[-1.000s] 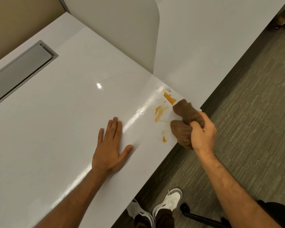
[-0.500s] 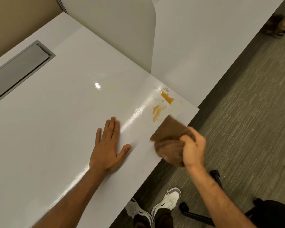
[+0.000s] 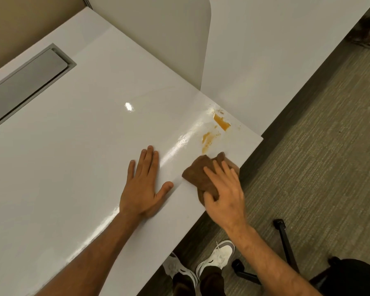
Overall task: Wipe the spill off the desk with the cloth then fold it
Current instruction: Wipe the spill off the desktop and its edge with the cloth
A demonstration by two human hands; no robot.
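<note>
Two orange patches left on the surface [image 3: 73, 146], wipe not done.
Right hand [image 3: 224, 193] presses the brown cloth [image 3: 198, 174] flat near the front edge, just short of the spill [image 3: 221, 122]; fingers lie fairly straight on top, thumb curls round the near edge, so the grip looks like a light pinch, though what's under the palm is hidden. Left hand [image 3: 142, 184] is spread flat, holding nothing, bracing beside the cloth. Advice: push away from the edge, over the nearer smear [image 3: 206, 141] first, then the far patch. Keep pressure even, drag inward so nothing runs onto the floor [image 3: 318, 146], and turn to a clean face before the second pass.
</note>
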